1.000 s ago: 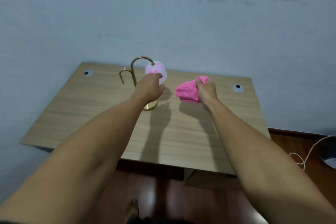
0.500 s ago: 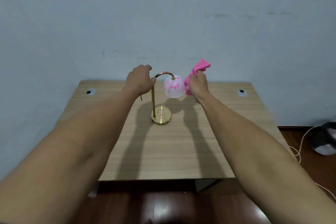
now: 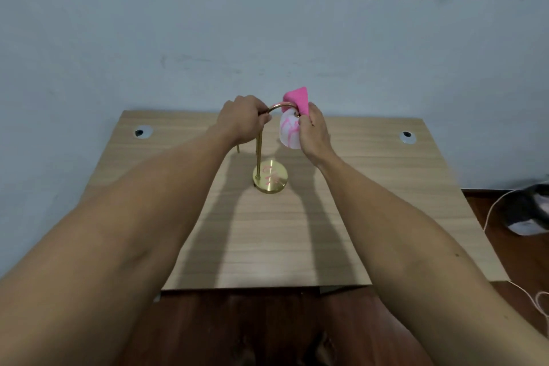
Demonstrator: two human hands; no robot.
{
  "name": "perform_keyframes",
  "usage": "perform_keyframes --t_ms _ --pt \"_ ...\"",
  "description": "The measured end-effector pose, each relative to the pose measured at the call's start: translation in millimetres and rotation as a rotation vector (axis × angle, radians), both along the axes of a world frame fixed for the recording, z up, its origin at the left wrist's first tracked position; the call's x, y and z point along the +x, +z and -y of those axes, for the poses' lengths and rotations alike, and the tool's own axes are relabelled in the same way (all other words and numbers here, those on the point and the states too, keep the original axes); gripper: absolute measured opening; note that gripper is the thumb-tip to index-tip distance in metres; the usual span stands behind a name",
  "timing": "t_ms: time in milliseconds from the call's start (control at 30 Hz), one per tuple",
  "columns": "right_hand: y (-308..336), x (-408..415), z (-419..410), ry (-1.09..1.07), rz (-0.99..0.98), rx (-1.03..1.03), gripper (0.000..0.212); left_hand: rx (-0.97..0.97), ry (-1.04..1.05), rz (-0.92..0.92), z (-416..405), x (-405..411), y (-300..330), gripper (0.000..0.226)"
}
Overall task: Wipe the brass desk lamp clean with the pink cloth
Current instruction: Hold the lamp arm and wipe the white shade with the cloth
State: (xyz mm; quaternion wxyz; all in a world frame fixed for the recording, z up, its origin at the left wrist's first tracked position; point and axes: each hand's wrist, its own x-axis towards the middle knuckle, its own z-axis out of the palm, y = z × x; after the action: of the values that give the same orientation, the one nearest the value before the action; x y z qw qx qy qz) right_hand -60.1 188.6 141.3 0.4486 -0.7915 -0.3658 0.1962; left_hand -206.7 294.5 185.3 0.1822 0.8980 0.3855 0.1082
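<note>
The brass desk lamp (image 3: 269, 180) stands upright on the wooden desk (image 3: 276, 235), its round base streaked with pink marks. A thin stem rises to a curved neck, from which hangs a white shade (image 3: 289, 132) with pink scribbles. My left hand (image 3: 242, 119) is closed around the top of the stem where the neck begins. My right hand (image 3: 313, 131) holds the pink cloth (image 3: 298, 99) bunched against the top of the shade, where the neck joins it. Part of the cloth sticks up above my fingers.
The desk stands against a pale blue wall. It has two cable holes, one at back left (image 3: 142, 131) and one at back right (image 3: 406, 136). A white cord (image 3: 493, 211) and a dark object (image 3: 527, 211) lie on the reddish floor at right.
My right hand has brought the cloth from beside the shade up onto its top at the neck. My left hand has kept its grip on the stem. The view has moved closer.
</note>
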Motion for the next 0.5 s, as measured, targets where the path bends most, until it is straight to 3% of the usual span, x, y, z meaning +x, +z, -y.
perform_keyframes --t_ms 167,233,400,500 --pt "-6 12 -13 -0.07 -0.343 0.049 0.047 -0.011 -0.023 0.011 -2 1 1 0.025" --pt "-6 12 -15 -0.074 -0.383 0.078 0.049 -0.028 -0.027 0.012 -3 0 2 0.024" --pt "-24 -9 7 0.042 0.09 0.094 0.062 -0.074 -0.025 0.028 -2 1 3 0.027" --pt "-40 -22 25 0.053 0.189 0.211 0.065 -0.097 -0.027 0.03 -2 1 3 0.027"
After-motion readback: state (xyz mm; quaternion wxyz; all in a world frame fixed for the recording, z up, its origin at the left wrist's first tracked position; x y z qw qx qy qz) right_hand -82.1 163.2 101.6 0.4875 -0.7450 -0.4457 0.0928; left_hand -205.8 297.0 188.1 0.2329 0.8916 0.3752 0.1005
